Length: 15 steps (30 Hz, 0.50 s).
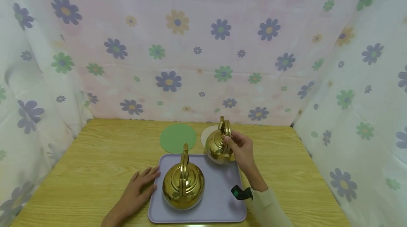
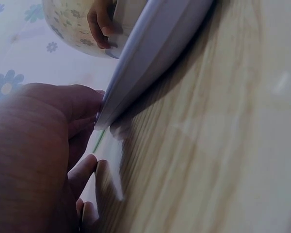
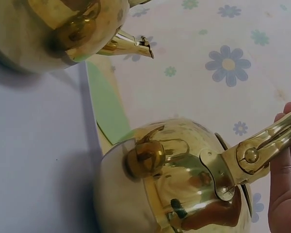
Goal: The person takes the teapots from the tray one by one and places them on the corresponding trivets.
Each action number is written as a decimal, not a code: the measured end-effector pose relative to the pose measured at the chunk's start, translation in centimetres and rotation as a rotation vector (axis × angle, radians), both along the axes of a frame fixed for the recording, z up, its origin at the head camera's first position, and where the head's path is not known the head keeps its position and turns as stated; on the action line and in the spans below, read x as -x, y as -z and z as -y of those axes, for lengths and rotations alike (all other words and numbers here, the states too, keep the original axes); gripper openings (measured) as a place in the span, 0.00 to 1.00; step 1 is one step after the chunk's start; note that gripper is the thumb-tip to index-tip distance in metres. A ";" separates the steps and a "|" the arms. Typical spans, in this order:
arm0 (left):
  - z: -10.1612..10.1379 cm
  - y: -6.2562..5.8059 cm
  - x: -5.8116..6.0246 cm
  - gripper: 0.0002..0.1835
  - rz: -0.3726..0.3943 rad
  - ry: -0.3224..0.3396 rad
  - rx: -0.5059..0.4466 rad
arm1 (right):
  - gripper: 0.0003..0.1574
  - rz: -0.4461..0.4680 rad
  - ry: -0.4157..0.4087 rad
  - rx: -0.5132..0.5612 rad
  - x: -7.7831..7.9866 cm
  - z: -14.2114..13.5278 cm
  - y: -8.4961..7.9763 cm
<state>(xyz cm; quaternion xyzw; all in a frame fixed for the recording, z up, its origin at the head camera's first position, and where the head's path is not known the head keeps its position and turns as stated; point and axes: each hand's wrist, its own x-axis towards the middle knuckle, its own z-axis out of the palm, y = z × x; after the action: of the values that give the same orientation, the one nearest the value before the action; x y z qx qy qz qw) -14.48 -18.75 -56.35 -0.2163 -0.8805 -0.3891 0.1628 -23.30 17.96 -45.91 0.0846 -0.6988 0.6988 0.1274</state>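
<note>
My right hand [image 1: 243, 149] grips the upright handle of a shiny gold kettle [image 1: 216, 149], over the far right part of a lilac tray [image 1: 219, 198]. In the right wrist view, fingers curl round that kettle's handle [image 3: 266, 145]; whether its base touches the tray is hard to tell. A second, similar gold kettle [image 1: 182, 188] stands on the tray's left half, its handle up. Beside the tray's left edge lies my left hand [image 1: 138, 191], fingers extended and touching the rim. The left wrist view shows these fingertips against the tray's side [image 2: 150, 58].
A round green mat [image 1: 178, 138] lies on the wooden table [image 1: 105, 156] behind the tray. A round cream mat [image 1: 206, 136] is partly hidden behind the right kettle. Flowered cloth [image 1: 203, 61] surrounds the table at the back and sides.
</note>
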 end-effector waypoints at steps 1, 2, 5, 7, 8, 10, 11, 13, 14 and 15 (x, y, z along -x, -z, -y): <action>0.0 0.0 0.0 0.22 -0.001 0.000 -0.002 | 0.17 0.000 -0.010 0.010 0.1 0.0 0.0; 0.1 0.0 0.0 0.22 0.000 -0.001 -0.004 | 0.18 -0.003 -0.018 0.017 0.2 0.0 -0.1; 0.1 0.0 0.1 0.22 0.007 0.000 -0.004 | 0.18 0.000 -0.038 0.048 0.4 0.0 -0.2; 0.2 0.0 0.1 0.22 0.009 -0.001 -0.001 | 0.18 0.008 -0.040 0.050 0.6 0.1 -0.3; 0.1 0.0 0.1 0.22 0.012 -0.003 -0.002 | 0.18 0.014 -0.039 0.048 0.7 0.1 -0.4; 0.1 0.0 0.0 0.22 0.013 -0.005 0.000 | 0.18 0.028 -0.036 0.047 0.9 0.1 -0.5; 0.1 -0.1 0.0 0.22 0.014 -0.007 0.000 | 0.18 0.032 -0.034 0.047 0.9 0.1 -0.5; 0.0 -0.1 0.0 0.22 0.011 -0.008 0.002 | 0.18 0.039 -0.031 0.053 1.1 0.2 -0.6; 0.0 -0.1 0.0 0.22 0.011 -0.010 0.003 | 0.18 0.039 -0.031 0.055 1.2 0.2 -0.6; 0.0 -0.1 0.0 0.22 0.010 -0.010 0.003 | 0.18 0.038 -0.031 0.056 1.3 0.2 -0.6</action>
<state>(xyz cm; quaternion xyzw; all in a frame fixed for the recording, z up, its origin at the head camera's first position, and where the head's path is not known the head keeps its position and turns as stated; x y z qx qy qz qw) -14.45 -18.74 -56.22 -0.2104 -0.8829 -0.3881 0.1599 -24.59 17.80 -45.36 0.0785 -0.6799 0.7215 0.1054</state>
